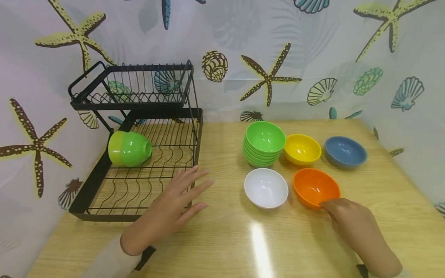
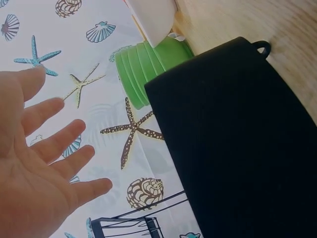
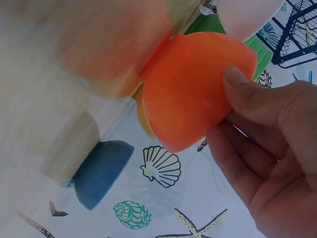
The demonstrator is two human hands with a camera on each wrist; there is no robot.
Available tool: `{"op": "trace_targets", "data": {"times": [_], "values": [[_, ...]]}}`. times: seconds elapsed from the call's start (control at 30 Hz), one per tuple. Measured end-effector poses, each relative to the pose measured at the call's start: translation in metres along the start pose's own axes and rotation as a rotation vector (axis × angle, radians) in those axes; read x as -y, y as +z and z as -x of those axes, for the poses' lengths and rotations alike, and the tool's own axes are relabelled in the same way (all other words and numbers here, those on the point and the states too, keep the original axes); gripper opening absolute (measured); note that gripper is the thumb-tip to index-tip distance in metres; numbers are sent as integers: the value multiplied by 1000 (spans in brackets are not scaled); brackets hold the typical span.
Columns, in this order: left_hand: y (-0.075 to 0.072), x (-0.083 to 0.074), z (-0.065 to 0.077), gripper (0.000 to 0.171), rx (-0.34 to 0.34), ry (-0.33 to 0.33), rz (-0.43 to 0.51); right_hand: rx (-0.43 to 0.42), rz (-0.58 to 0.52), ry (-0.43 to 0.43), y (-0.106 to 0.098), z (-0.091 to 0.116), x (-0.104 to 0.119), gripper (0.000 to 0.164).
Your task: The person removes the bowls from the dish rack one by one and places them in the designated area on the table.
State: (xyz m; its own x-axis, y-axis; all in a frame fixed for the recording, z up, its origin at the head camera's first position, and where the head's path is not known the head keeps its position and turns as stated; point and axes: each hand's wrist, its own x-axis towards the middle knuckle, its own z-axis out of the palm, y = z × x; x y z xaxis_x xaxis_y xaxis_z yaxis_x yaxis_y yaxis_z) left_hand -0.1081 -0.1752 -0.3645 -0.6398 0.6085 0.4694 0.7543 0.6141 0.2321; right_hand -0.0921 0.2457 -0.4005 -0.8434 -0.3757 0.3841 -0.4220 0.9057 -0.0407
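An orange bowl [image 1: 315, 187] sits on the table at the front right. My right hand [image 1: 354, 220] pinches its near rim, the thumb [image 3: 237, 82] on the outside of the bowl in the right wrist view. Fingers spread and straight, my left hand [image 1: 174, 200] hovers by the front right edge of the black dish rack [image 1: 139, 216] and holds nothing. Left of the orange bowl stands a white bowl [image 1: 265, 188]. Behind these are a stack of green bowls [image 1: 265, 144], a yellow bowl [image 1: 301, 150] and a blue bowl [image 1: 345, 151].
On the rack's lower tier, a green bowl [image 1: 135, 149] and a yellow-green one [image 1: 116, 148] lie nested on their sides at the left. The rack's upper basket [image 1: 132, 104] overhangs the back. A patterned cloth [image 1: 229, 46] hangs behind the wooden table [image 1: 222, 239].
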Motion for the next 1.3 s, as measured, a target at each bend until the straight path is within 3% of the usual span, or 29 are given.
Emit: {"op": "trace_targets", "data": {"times": [0.17, 0.5, 0.8, 0.9, 1.0, 1.13, 1.2, 1.3], "values": [[2, -1, -2, 56, 22, -10, -23, 81, 6, 37, 1, -2, 0, 13], [4, 0, -1, 61, 57, -19, -35, 99, -15, 66, 2, -4, -1, 13], [3, 0, 1, 60, 73, -27, -38, 104, -37, 33, -2, -7, 1, 21], [-2, 2, 1, 56, 120, -28, -7, 74, -63, 26, -3, -7, 4, 26], [-10, 3, 0, 51, 174, -39, 16, -7, -78, -22, -3, -7, 8, 33], [-21, 6, -3, 47, 210, -63, 39, -108, -88, -103, -2, -6, 13, 29], [-24, 8, -5, 44, 213, -112, 100, -132, -99, -117, -2, -6, 16, 34], [-30, 15, -9, 41, 197, -228, 223, -148, -109, -113, -3, -7, 22, 58]]}}
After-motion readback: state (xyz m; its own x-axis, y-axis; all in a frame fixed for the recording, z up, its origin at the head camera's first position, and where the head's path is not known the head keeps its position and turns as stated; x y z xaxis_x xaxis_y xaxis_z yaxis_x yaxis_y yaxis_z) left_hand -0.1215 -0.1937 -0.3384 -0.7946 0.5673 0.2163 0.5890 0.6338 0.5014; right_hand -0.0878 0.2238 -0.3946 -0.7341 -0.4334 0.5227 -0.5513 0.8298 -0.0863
